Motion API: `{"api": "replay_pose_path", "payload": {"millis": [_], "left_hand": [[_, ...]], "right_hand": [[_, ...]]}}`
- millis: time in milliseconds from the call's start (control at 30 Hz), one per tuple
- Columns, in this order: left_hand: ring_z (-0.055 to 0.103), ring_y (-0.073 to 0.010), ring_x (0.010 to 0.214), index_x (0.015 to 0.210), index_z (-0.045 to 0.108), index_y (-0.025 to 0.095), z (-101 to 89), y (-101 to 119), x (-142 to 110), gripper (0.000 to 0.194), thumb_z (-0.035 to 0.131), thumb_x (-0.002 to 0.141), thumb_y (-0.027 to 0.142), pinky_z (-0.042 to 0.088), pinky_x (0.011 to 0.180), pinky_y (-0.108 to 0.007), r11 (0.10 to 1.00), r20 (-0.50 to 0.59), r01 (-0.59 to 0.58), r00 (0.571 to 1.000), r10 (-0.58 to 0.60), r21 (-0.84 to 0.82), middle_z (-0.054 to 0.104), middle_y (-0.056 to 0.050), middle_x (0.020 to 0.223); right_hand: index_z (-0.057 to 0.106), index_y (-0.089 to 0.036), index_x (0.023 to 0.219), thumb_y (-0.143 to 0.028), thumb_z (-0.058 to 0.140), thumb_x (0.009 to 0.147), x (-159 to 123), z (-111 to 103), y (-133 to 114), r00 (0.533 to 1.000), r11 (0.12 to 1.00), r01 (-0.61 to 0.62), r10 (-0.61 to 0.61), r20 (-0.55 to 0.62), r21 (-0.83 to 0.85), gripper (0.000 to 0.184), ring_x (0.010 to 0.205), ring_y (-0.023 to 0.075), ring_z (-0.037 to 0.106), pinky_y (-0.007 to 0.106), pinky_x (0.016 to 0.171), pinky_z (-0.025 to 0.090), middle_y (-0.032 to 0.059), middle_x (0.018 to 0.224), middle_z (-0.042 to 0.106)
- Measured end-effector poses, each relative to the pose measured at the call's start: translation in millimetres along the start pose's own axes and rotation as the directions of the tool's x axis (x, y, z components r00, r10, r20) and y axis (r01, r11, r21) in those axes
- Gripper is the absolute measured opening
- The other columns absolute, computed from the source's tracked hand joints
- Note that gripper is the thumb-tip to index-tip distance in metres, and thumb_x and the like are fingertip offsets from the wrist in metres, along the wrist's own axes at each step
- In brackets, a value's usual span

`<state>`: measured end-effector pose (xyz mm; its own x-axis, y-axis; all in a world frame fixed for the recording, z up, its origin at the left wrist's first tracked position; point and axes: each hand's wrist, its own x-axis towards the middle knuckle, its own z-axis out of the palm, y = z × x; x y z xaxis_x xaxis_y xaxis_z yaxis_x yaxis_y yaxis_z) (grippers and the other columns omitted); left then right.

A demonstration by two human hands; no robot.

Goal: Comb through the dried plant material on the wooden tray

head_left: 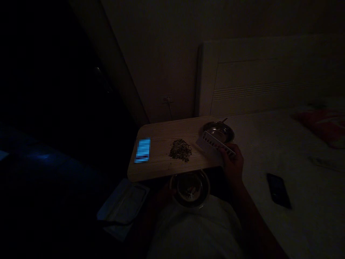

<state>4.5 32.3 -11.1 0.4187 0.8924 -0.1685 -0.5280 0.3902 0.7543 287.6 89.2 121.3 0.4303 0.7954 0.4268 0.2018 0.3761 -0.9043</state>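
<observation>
The scene is very dark. My right hand (232,158) grips a pale, flat-sided piece with a row of slots (215,143) by its near end, tilted above the right part of the small wooden table (159,131). To its left, a loose pile of dark, seed-like bits (180,150) lies on the tabletop. My left hand (168,192), deep in shadow, is at the left rim of a metal bowl (206,194) held over my lap, just below the table's near edge. Some bits show inside that bowl. The left fingers are barely visible.
Behind the slotted piece stands a second metal bowl (229,133) with a handle sticking out. A lit phone screen (142,149) is on the table's left side. A dark phone (279,190) rests on the bed (307,201) at right. A pale bag-like item (122,203) sits lower left.
</observation>
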Motion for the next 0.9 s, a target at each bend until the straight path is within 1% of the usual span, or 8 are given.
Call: {"api": "replay_pose_path", "payload": {"millis": [133,233,333,433,500,667,800,900], "left_hand": [[0.046,-0.0385,0.137,0.136,0.059,0.025,0.4,-1,1,0.071,0.078,0.069,0.016,0.028,0.116,-0.056,1.000,0.003,-0.001,1.000,0.001,0.009,0.059,-0.011,0.143],[0.043,-0.0388,0.139,0.136,0.059,0.025,-5.0,-3,2,0.072,0.081,0.067,0.018,0.028,0.117,-0.055,0.999,-0.005,-0.006,1.000,0.006,0.051,0.057,-0.011,0.145],[0.043,-0.0398,0.140,0.134,0.061,0.025,-13.4,-6,0,0.071,0.082,0.067,0.019,0.028,0.116,-0.057,0.996,-0.039,0.012,0.999,-0.009,0.087,0.056,-0.010,0.146],[0.041,-0.0381,0.141,0.136,0.060,0.026,-19.8,-8,-2,0.069,0.080,0.070,0.020,0.025,0.118,-0.056,0.992,-0.086,0.008,0.996,0.003,0.127,0.056,-0.010,0.147],[0.039,-0.0374,0.142,0.136,0.060,0.026,-21.1,-9,-2,0.070,0.081,0.069,0.019,0.023,0.119,-0.055,0.989,-0.102,0.002,0.995,0.013,0.149,0.056,-0.009,0.146],[0.047,-0.0400,0.136,0.127,0.067,0.024,-20.1,-11,3,0.068,0.085,0.062,0.020,0.027,0.117,-0.057,0.993,-0.097,0.012,0.995,0.000,0.118,0.064,-0.010,0.138],[0.046,-0.0395,0.137,0.128,0.066,0.024,-22.3,-11,4,0.065,0.083,0.065,0.019,0.025,0.117,-0.058,0.994,-0.089,0.017,0.996,-0.007,0.108,0.064,-0.010,0.137],[0.044,-0.0396,0.138,0.127,0.067,0.025,-23.1,-9,2,0.062,0.082,0.068,0.020,0.024,0.118,-0.057,0.990,-0.091,0.019,0.996,-0.007,0.137,0.062,-0.010,0.140]], "right_hand": [[0.060,-0.021,0.091,-0.036,0.068,0.082,2,2,0,1.000,0.999,-0.028,0.028,-0.012,0.022,0.019,0.074,0.0154,0.056,0.026,0.067,0.045,-0.0007,0.083,0.061],[0.061,-0.021,0.089,-0.037,0.069,0.082,2,4,1,0.999,0.998,-0.044,0.044,0.003,0.034,0.019,0.074,0.0158,0.057,0.026,0.066,0.045,-0.0005,0.082,0.062],[0.061,-0.021,0.089,-0.037,0.069,0.082,2,6,4,0.997,0.997,-0.073,0.072,0.010,0.032,0.019,0.073,0.0156,0.056,0.026,0.065,0.045,-0.0010,0.079,0.062],[0.061,-0.021,0.089,-0.038,0.069,0.082,1,8,6,0.995,0.995,-0.100,0.099,0.011,0.025,0.020,0.072,0.0155,0.056,0.025,0.064,0.044,-0.0013,0.079,0.061],[0.061,-0.021,0.089,-0.038,0.069,0.082,1,8,8,0.994,0.994,-0.106,0.105,0.018,0.030,0.020,0.072,0.0154,0.055,0.025,0.064,0.044,-0.0015,0.078,0.061],[0.061,-0.021,0.088,-0.038,0.069,0.083,0,6,11,0.993,0.993,-0.114,0.112,0.035,0.043,0.019,0.069,0.0144,0.054,0.025,0.063,0.043,-0.0023,0.077,0.060],[0.061,-0.021,0.088,-0.038,0.070,0.082,-2,6,11,0.995,0.995,-0.095,0.094,0.031,0.038,0.020,0.071,0.0148,0.054,0.025,0.065,0.043,-0.0018,0.078,0.059],[0.060,-0.021,0.089,-0.038,0.069,0.083,-4,7,9,0.993,0.992,-0.114,0.112,0.038,0.057,0.020,0.071,0.0149,0.054,0.025,0.065,0.044,-0.0021,0.078,0.060]]}}
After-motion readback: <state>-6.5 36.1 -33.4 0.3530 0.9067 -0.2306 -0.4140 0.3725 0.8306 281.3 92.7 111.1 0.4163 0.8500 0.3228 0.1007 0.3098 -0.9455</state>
